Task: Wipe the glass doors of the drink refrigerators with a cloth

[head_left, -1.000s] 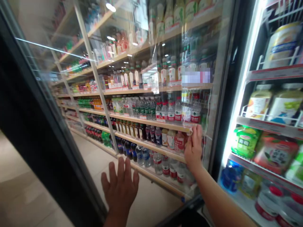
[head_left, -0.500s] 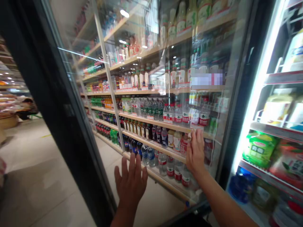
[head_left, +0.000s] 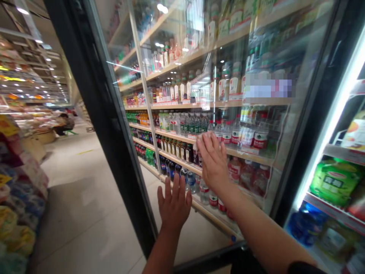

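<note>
A glass door point(head_left: 256, 175) with a black frame stands swung out in front of me. My left hand point(head_left: 173, 205) lies flat against its lower part, fingers spread, holding nothing. Higher and to the right, my right hand point(head_left: 212, 161) presses on the same pane with its fingers stretched. A small white edge of what looks like a cloth or tissue point(head_left: 195, 146) shows at its fingertips; most of it is hidden under the hand. Through the glass, shelves of drink bottles point(head_left: 196, 121) show behind both hands.
To the right is a lit cooler with a green package point(head_left: 333, 180) and bottles on its shelves. The door's black frame point(head_left: 105, 114) slants down on the left. Beyond it are a pale floor point(head_left: 94, 198), stacked goods point(head_left: 19, 198) and a seated person point(head_left: 65, 123).
My right hand has moved left and upward across the glass, closer to my left hand. My left hand stays spread on the pane. The view has turned left, showing more aisle.
</note>
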`<state>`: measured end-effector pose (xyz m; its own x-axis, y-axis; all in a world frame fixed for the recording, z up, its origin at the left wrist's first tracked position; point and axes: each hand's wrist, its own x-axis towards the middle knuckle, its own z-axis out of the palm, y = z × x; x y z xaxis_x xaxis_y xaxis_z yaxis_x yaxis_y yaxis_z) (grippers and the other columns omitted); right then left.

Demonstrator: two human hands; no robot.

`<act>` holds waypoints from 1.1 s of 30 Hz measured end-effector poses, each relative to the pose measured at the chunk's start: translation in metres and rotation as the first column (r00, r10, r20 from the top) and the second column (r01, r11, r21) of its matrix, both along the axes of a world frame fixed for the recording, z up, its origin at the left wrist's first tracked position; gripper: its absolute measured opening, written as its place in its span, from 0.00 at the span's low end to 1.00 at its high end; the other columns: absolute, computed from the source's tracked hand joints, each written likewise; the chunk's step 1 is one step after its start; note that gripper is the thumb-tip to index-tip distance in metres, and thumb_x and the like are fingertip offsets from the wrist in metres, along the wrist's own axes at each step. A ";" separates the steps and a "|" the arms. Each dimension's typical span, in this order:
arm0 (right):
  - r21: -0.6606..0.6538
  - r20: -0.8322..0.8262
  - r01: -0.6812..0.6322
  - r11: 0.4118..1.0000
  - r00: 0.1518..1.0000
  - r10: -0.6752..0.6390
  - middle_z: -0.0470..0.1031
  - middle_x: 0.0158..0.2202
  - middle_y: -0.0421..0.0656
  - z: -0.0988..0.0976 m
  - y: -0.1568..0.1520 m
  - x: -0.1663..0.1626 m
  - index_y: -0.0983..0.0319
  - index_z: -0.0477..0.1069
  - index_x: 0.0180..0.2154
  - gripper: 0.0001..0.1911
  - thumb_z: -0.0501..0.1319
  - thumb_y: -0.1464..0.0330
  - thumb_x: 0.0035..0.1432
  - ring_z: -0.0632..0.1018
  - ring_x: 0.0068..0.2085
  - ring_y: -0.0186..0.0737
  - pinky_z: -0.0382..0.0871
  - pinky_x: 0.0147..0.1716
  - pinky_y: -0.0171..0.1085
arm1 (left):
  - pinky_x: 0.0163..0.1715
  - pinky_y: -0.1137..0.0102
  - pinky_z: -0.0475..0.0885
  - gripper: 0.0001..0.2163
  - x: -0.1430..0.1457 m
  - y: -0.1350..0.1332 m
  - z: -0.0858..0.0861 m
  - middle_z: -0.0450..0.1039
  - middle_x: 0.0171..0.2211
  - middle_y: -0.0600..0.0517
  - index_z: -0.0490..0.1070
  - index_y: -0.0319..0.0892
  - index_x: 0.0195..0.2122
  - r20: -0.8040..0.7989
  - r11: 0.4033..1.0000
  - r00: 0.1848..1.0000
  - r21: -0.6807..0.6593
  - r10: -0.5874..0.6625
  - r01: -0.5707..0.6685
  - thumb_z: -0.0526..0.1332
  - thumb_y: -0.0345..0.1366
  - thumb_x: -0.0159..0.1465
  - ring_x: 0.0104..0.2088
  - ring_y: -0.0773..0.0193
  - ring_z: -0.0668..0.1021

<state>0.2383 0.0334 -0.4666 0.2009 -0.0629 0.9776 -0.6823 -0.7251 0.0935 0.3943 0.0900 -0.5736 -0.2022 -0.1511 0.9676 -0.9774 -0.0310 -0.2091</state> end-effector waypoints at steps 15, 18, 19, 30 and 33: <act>-0.103 -0.629 -0.362 0.926 0.745 0.221 0.69 0.65 0.33 -0.138 0.026 0.062 0.57 0.72 0.56 0.18 0.54 0.67 0.68 0.61 0.69 0.31 0.62 0.65 0.35 | 0.68 0.44 0.54 0.28 0.012 0.046 -0.003 0.42 0.72 0.34 0.45 0.37 0.72 -0.184 0.961 0.950 -0.164 -0.251 0.222 0.41 0.44 0.75 0.72 0.43 0.52; -0.127 -0.655 -0.433 0.892 0.712 0.253 0.75 0.60 0.32 -0.162 0.018 0.041 0.55 0.76 0.49 0.14 0.54 0.69 0.69 0.66 0.66 0.26 0.62 0.64 0.32 | 0.68 0.44 0.50 0.27 0.014 0.048 0.001 0.44 0.72 0.34 0.46 0.36 0.72 -0.145 0.966 0.958 -0.123 -0.246 0.229 0.41 0.42 0.75 0.72 0.43 0.51; -0.129 -0.647 -0.429 0.894 0.720 0.252 0.73 0.61 0.33 -0.153 0.015 0.031 0.55 0.75 0.52 0.15 0.54 0.69 0.70 0.65 0.67 0.27 0.61 0.65 0.33 | 0.69 0.44 0.49 0.27 0.013 0.047 0.002 0.45 0.71 0.34 0.46 0.36 0.72 -0.133 0.970 0.963 -0.107 -0.234 0.220 0.41 0.41 0.75 0.72 0.43 0.51; 0.131 0.340 0.069 0.989 0.934 -0.110 0.47 0.75 0.46 -0.072 -0.049 -0.104 0.51 0.42 0.73 0.32 0.44 0.73 0.71 0.49 0.74 0.47 0.48 0.70 0.61 | 0.68 0.43 0.50 0.34 0.002 0.008 -0.014 0.52 0.70 0.36 0.42 0.40 0.74 -0.096 0.998 0.995 0.056 -0.002 0.007 0.56 0.36 0.70 0.72 0.43 0.48; 0.248 0.416 0.051 0.968 0.896 -0.154 0.42 0.75 0.47 -0.128 -0.048 -0.107 0.53 0.41 0.73 0.33 0.46 0.71 0.71 0.49 0.74 0.50 0.50 0.69 0.64 | 0.68 0.41 0.48 0.36 0.005 -0.002 -0.022 0.51 0.70 0.36 0.43 0.41 0.74 -0.124 0.998 0.992 0.058 0.013 -0.006 0.60 0.36 0.68 0.72 0.41 0.47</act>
